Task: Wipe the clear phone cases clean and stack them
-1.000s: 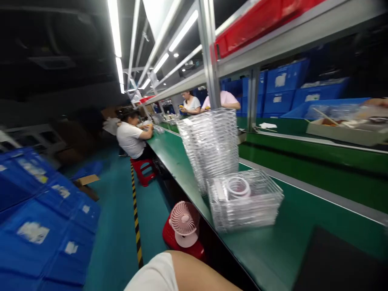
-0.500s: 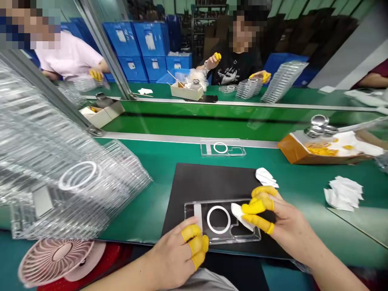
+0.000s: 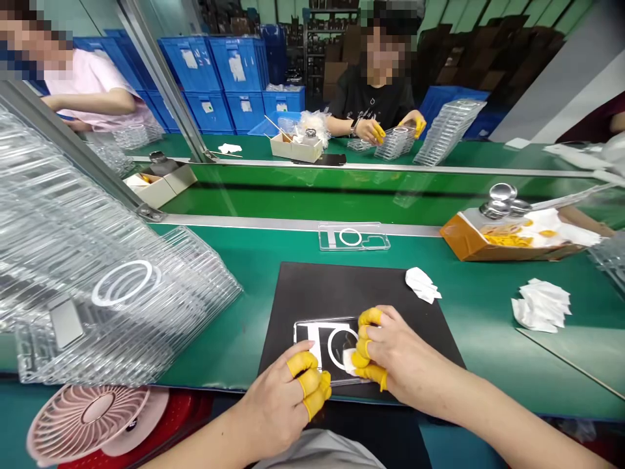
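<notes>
A clear phone case (image 3: 338,345) with a white ring and a white strip lies flat on a black mat (image 3: 336,286). My left hand (image 3: 286,397), with yellow finger cots, grips the case by its lower left edge. Between the cot-covered fingers of my right hand (image 3: 398,352) is a folded white wipe (image 3: 349,362), which touches the case at the ring's lower right. That hand hides the right end of the case. Beyond the mat, a second clear phone case (image 3: 354,238) rests by the metal rail.
Tall stacks of clear cases (image 3: 122,319) fill the left side. Crumpled white wipes (image 3: 541,306) and a thin stick (image 3: 569,361) lie right. An orange box (image 3: 459,238) holds yellow cots and a metal-topped bottle. A pink fan (image 3: 92,417) sits below the table edge. Co-workers sit opposite.
My right hand has moved left with the wipe, from the cutout end of the case to the ring. My left hand stays at the case's left edge.
</notes>
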`<state>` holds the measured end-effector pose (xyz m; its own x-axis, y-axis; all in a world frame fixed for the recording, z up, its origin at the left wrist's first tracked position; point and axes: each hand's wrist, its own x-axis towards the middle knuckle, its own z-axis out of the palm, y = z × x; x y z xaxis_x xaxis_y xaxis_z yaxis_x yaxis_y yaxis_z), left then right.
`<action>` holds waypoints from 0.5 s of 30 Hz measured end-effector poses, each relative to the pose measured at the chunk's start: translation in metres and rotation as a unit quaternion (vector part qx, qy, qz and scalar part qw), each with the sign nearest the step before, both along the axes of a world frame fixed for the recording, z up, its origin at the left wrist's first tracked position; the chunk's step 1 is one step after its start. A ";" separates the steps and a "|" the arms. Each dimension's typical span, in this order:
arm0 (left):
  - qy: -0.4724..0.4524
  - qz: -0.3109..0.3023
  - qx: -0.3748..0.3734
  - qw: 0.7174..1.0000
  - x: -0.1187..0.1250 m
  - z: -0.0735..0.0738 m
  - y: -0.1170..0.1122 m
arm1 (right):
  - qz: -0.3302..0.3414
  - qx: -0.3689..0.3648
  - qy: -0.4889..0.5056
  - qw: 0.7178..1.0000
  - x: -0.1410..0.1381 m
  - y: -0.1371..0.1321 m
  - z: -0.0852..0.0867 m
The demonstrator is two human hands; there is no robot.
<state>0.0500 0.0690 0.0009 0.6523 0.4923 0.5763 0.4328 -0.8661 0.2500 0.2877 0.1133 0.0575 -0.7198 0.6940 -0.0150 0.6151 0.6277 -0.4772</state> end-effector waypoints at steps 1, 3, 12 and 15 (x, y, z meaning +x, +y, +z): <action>0.002 0.001 0.003 1.000 0.000 0.001 0.000 | -0.018 -0.008 0.030 0.999 0.007 0.002 0.002; 0.001 0.002 0.010 1.000 0.002 0.004 0.001 | -0.109 0.007 0.126 0.986 0.018 0.004 0.002; -0.034 0.048 0.038 0.998 0.005 0.001 0.006 | -0.410 0.039 0.219 0.884 0.069 -0.022 -0.019; -0.056 0.031 0.051 0.997 -0.003 -0.009 0.016 | -0.533 0.129 0.096 0.831 0.140 -0.048 -0.024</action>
<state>0.0471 0.0846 -0.0082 0.5519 0.4652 0.6922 0.4604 -0.8620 0.2122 0.4280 0.0653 0.0335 0.3333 0.9010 0.2778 0.8151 -0.1273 -0.5651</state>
